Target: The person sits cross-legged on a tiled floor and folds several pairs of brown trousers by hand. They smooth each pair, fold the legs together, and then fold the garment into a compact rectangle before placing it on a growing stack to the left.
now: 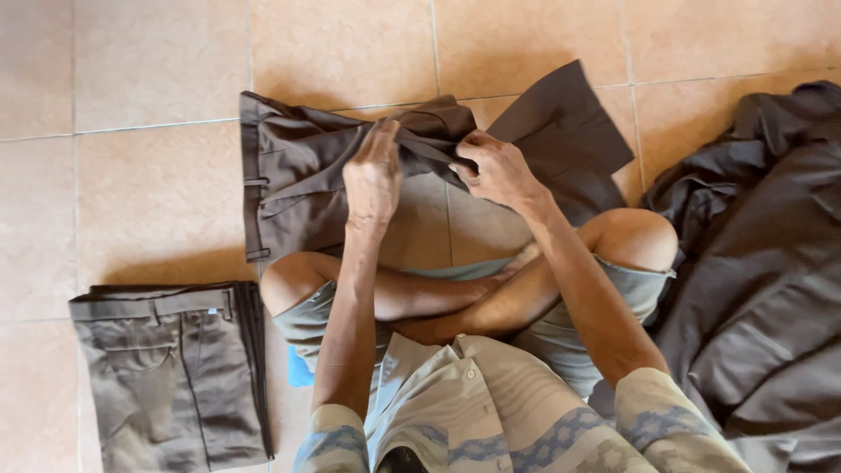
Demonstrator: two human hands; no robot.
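Three lots of dark brown clothing are seen on a floor of pale orange tiles (158,193), around a person seated cross-legged. At the right edge, a large loose heap of dark garments (762,263) is piled, touching the person's right knee. Straight ahead of the knees, a pair of brown trousers (298,180) is spread across the tiles, with the waistband and belt loops turned to the left and one leg end (569,123) angled up to the right. At lower left, well apart from the spread pair, a folded pair of trousers (171,377) is laid flat, its waistband uppermost and a pocket showing. No container is seen; every garment lies directly on the tiles.

The bunched middle of the spread trousers is gripped from both sides. The left hand (374,175) is closed over the cloth, fingers curled down into the fold. The right hand (498,168) is pinched tight on the same bunched cloth, just beside the left. A small blue patch (300,372) is glimpsed under the left thigh; what it is cannot be told.
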